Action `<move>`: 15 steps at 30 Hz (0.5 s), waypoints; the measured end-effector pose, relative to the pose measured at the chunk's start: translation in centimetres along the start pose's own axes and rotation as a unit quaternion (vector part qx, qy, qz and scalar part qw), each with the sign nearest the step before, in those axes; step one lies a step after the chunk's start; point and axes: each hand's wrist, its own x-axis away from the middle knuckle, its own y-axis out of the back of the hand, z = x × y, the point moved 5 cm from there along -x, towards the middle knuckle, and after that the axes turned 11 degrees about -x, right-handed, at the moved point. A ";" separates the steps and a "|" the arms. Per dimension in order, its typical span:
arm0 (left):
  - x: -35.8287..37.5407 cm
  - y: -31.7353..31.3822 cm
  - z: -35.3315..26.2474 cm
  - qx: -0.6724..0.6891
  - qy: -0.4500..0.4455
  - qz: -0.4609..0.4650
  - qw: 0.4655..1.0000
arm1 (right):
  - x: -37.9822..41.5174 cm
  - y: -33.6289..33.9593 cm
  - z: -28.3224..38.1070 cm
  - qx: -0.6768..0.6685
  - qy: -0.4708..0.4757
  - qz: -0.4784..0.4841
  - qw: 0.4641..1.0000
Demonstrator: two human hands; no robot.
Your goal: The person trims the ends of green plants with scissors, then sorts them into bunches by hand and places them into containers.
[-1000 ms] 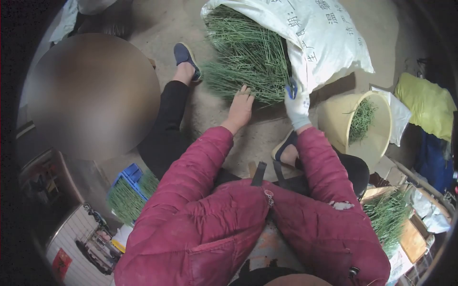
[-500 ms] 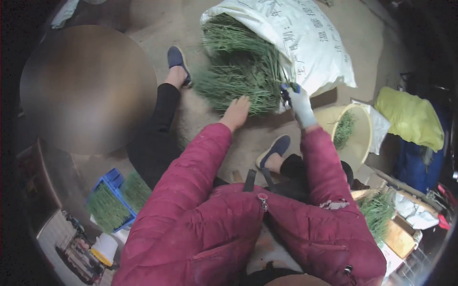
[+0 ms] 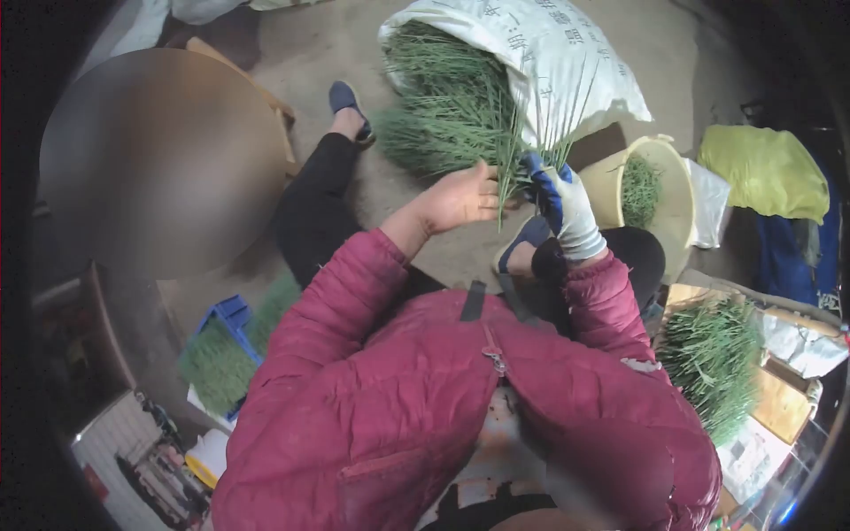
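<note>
Several long green grass-like stems (image 3: 556, 133) fan upward from my right hand (image 3: 563, 205), which wears a white and blue glove and is closed around their lower ends. My bare left hand (image 3: 459, 196) is just left of it, thumb raised and fingers reaching toward the glove. A few thin strands run down past its fingertips. Beyond both hands, a large heap of the same green stems (image 3: 452, 119) spills from the mouth of a white woven sack (image 3: 580, 75) with printed characters.
On the right stand a cream bucket (image 3: 677, 199) holding green stems, a yellow-green bag (image 3: 763, 168) and a pile of stems (image 3: 713, 358) by a box. A blue crate (image 3: 232, 311) with greens is at lower left. My shoes (image 3: 345, 96) flank the heap.
My left hand has come away from the heap toward my right hand. The gloved hand has drawn back nearer my body, now with stems standing up from it.
</note>
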 end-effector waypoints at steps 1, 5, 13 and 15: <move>1.2 -0.8 0.6 0.050 0.004 0.023 0.998 | 0.6 -0.6 -1.0 -0.076 -0.042 -0.017 0.996; 5.7 -0.2 4.2 -0.084 0.020 -0.052 0.995 | 5.8 -3.4 -2.3 -0.031 -0.144 0.062 0.987; 8.6 0.1 6.8 -0.148 0.015 -0.212 0.966 | 9.3 -4.9 -8.2 -0.061 -0.166 0.166 0.970; 7.7 0.5 6.6 -0.091 -0.020 -0.226 0.970 | 8.5 -3.5 -9.7 -0.118 -0.158 0.046 0.979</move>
